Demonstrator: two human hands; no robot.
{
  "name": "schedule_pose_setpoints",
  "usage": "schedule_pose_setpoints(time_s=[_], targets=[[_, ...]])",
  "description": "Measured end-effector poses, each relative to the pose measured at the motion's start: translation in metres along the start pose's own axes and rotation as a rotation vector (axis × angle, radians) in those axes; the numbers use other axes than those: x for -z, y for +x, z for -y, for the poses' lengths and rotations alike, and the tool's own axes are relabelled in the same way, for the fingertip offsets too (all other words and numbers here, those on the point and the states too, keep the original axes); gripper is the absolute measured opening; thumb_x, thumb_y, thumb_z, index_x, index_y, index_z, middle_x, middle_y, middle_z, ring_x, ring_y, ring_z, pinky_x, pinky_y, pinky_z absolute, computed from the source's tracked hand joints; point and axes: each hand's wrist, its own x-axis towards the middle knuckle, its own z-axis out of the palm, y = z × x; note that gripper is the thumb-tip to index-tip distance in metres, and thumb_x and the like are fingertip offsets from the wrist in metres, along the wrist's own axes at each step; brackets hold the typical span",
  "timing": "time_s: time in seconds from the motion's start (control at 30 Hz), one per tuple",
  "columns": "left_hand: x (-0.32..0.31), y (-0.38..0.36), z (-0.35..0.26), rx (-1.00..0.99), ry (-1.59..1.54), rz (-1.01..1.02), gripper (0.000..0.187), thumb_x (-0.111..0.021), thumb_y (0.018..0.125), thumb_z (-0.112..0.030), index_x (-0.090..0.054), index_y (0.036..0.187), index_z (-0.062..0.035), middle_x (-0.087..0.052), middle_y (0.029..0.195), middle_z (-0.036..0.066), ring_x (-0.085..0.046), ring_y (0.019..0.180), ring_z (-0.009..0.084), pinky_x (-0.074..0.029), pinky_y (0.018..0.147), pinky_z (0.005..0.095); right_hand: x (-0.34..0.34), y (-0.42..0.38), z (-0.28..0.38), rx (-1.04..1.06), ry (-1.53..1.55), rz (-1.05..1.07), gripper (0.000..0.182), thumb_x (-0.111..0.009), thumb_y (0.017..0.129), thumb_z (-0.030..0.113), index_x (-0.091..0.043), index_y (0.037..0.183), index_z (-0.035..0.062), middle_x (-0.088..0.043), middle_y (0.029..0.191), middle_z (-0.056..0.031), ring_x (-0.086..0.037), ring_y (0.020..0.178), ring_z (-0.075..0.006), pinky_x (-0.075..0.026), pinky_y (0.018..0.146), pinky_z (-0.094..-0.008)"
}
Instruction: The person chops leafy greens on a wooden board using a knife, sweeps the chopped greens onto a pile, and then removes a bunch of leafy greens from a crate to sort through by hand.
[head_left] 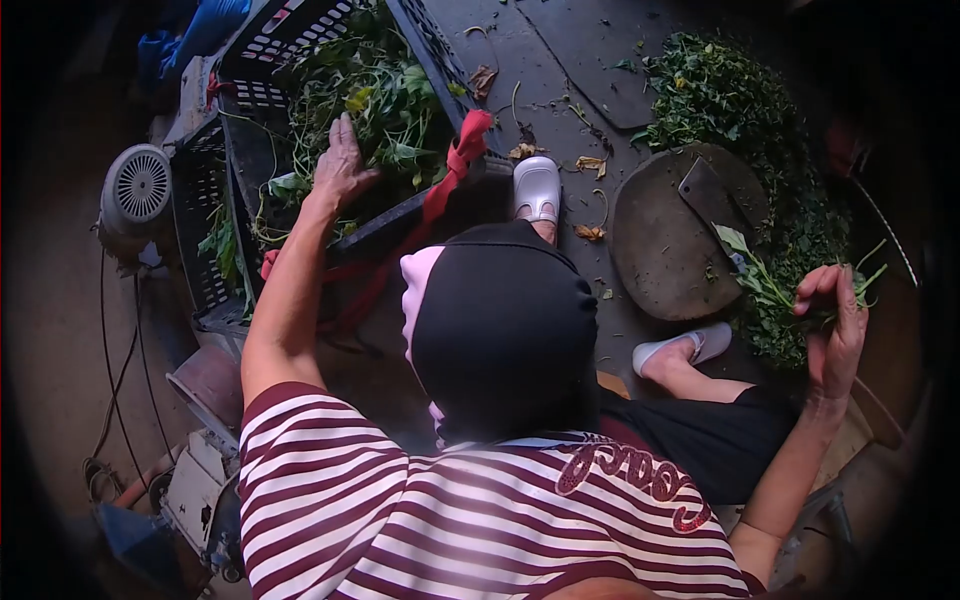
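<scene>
My left hand (345, 170) reaches over a black plastic crate (255, 150) at upper left, fingers outstretched against the leafy green stems (400, 100) heaped inside. At the right, the fingers of my right hand (835, 320) are closed around a small bunch of leafy greens (765, 285), whose leaves point toward the block. A cleaver (715, 200) lies on the round chopping block (655, 230), to the left of my right hand. Chopped greens (790, 190) are piled behind and beside the block.
Red cloth strips (460, 160) are tied to the crate. A motor (140, 190) with hanging cables stands at far left, above other machine parts (200, 490). Dry leaves (590, 165) lie scattered on the floor near a white shoe (538, 188). A blue bag (205, 30) is at top left.
</scene>
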Motion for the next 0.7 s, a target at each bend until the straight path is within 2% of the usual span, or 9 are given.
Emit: schedule_pose_setpoints(time_s=[0.17,0.3,0.33,0.4,0.43,0.47,0.57,0.63,0.7], targets=[[0.002,-0.024,0.003,0.047,0.072,-0.051,0.113,-0.071,0.065,-0.052,-0.009,0.137,0.0089,-0.020,0.140,0.029,-0.029,0.128,0.0405,-0.037,0.100,0.0398,0.001,-0.001,0.004,0.027,0.013,0.036,0.033,-0.036,0.098,0.027,-0.049,0.080,0.0037,-0.055,0.079,-0.0083,-0.050,0.065,-0.0133,-0.041,0.064,-0.0250],[0.022,-0.050,0.010,0.241,-0.031,0.003,0.084,-0.065,0.072,-0.052,-0.034,0.126,0.0042,-0.029,0.136,0.028,-0.041,0.117,0.0398,-0.040,0.091,0.0424,0.000,-0.002,0.007,0.024,0.024,0.047,0.033,-0.034,0.099,0.028,-0.048,0.080,0.0040,-0.053,0.079,-0.0080,-0.048,0.065,-0.0131,-0.041,0.064,-0.0253],[0.024,-0.058,0.015,0.242,-0.065,-0.058,0.063,-0.059,0.077,-0.053,-0.049,0.104,0.0026,-0.048,0.119,0.027,-0.051,0.104,0.0368,-0.042,0.081,0.0429,0.000,-0.002,0.008,0.027,0.030,0.054,0.033,-0.034,0.099,0.028,-0.048,0.080,0.0042,-0.053,0.079,-0.0079,-0.048,0.065,-0.0130,-0.041,0.063,-0.0252],[0.018,-0.054,0.036,0.424,-0.263,0.089,0.060,-0.051,0.081,-0.057,-0.054,0.088,0.0021,-0.060,0.086,0.024,-0.058,0.081,0.0340,-0.044,0.071,0.0429,-0.002,-0.003,0.009,0.029,0.037,0.065,0.033,-0.034,0.099,0.028,-0.047,0.080,0.0044,-0.053,0.079,-0.0078,-0.048,0.065,-0.0129,-0.041,0.063,-0.0252],[0.006,-0.047,0.060,0.463,-0.435,0.307,0.067,-0.040,0.083,-0.064,-0.055,0.077,0.0009,-0.057,0.061,0.019,-0.059,0.063,0.0319,-0.045,0.065,0.0435,-0.002,-0.004,0.010,0.035,0.022,0.072,0.033,-0.034,0.099,0.028,-0.047,0.079,0.0045,-0.052,0.079,-0.0079,-0.047,0.064,-0.0130,-0.041,0.063,-0.0252],[0.001,-0.043,0.062,0.544,-0.618,0.439,0.071,-0.036,0.082,-0.067,-0.055,0.078,0.0006,-0.057,0.059,0.017,-0.059,0.062,0.0311,-0.046,0.064,0.0430,-0.003,-0.005,0.011,0.043,0.008,0.079,0.033,-0.033,0.099,0.028,-0.047,0.079,0.0046,-0.052,0.078,-0.0080,-0.047,0.064,-0.0130,-0.040,0.063,-0.0251],[-0.011,-0.025,0.062,0.698,-0.776,0.604,0.085,-0.030,0.079,-0.075,-0.057,0.097,0.0029,-0.063,0.080,0.020,-0.062,0.076,0.0311,-0.048,0.072,0.0400,-0.002,-0.005,0.010,0.042,0.036,0.089,0.034,-0.033,0.099,0.028,-0.046,0.079,0.0045,-0.052,0.079,-0.0083,-0.047,0.064,-0.0131,-0.040,0.063,-0.0249],[-0.051,0.002,0.082,1.061,-1.280,0.690,0.097,-0.028,0.075,-0.080,-0.045,0.121,0.0043,-0.056,0.110,0.024,-0.056,0.098,0.0340,-0.044,0.086,0.0428,-0.001,-0.005,0.011,0.054,0.024,0.080,0.034,-0.033,0.099,0.028,-0.046,0.079,0.0044,-0.052,0.079,-0.0084,-0.047,0.064,-0.0131,-0.041,0.063,-0.0249],[-0.024,0.005,0.028,0.883,-1.729,0.709,0.104,-0.025,0.071,-0.084,-0.032,0.136,-0.0035,-0.039,0.134,0.022,-0.039,0.119,0.0360,-0.034,0.097,0.0478,-0.002,-0.005,0.011,0.061,0.012,0.070,0.034,-0.033,0.099,0.028,-0.046,0.079,0.0044,-0.052,0.079,-0.0085,-0.048,0.064,-0.0131,-0.041,0.062,-0.0250]])
